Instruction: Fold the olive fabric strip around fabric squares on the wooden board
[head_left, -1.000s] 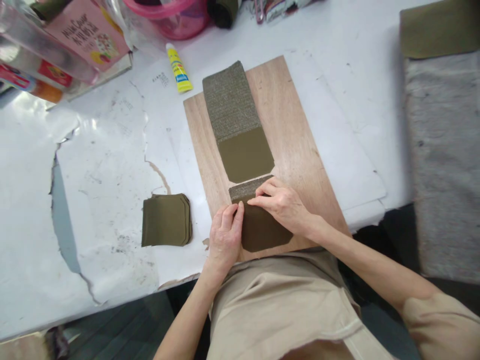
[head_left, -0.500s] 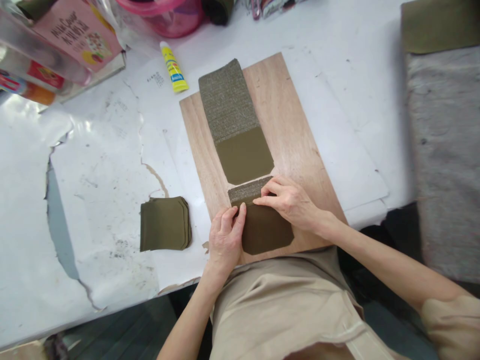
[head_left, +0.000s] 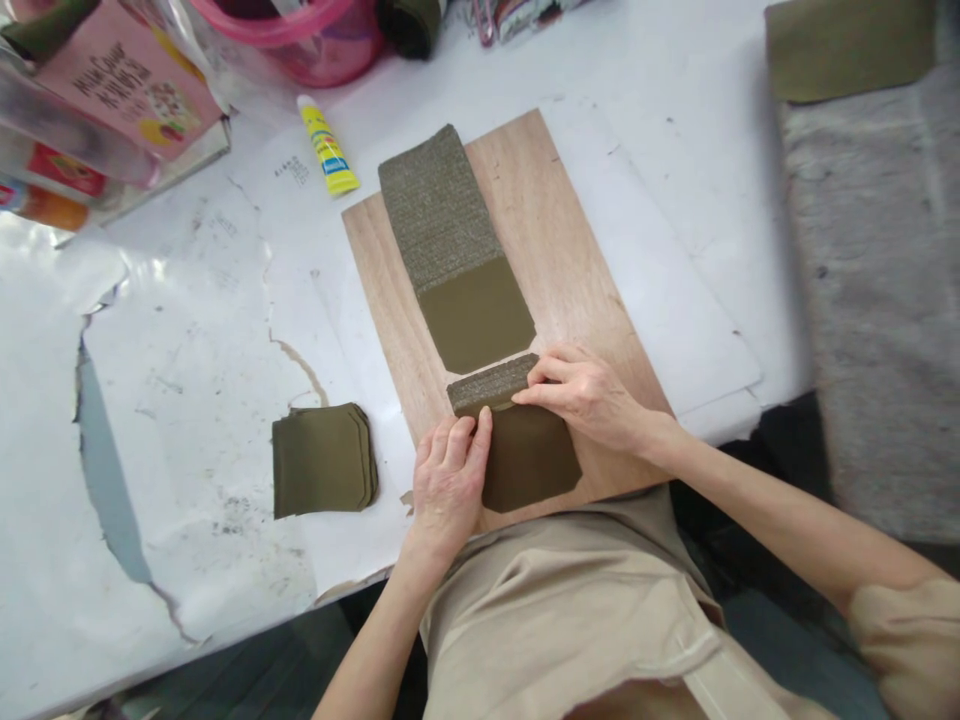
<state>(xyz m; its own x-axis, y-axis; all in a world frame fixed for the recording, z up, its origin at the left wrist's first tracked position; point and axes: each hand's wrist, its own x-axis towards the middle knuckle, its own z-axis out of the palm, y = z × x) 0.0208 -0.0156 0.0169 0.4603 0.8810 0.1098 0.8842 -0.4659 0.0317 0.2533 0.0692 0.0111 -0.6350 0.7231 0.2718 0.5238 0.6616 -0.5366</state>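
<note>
An olive fabric piece [head_left: 531,455] with clipped corners lies on a wooden board [head_left: 577,260], its far edge turned over to show a grey speckled strip. My left hand [head_left: 452,475] pinches the left end of that folded edge, fingertips curled under or behind it. At the right end, my right hand [head_left: 589,395] has thumb and fingers closed on the same edge. Just beyond lies a long overlapped stack of similar fabric pieces [head_left: 442,220], mostly grey speckled, with a plain olive face on the nearest one.
Left of the board sits a small pile of olive pieces [head_left: 322,460]. A yellow glue tube [head_left: 328,148] lies past the board's far left corner. A pink basket [head_left: 300,45] and a pink box [head_left: 124,85] stand at the back. Grey cloth [head_left: 877,300] is at the right.
The whole view has shifted slightly. My right thumb and fingers stay on the folded edge, and my left hand keeps its place; little else differs.
</note>
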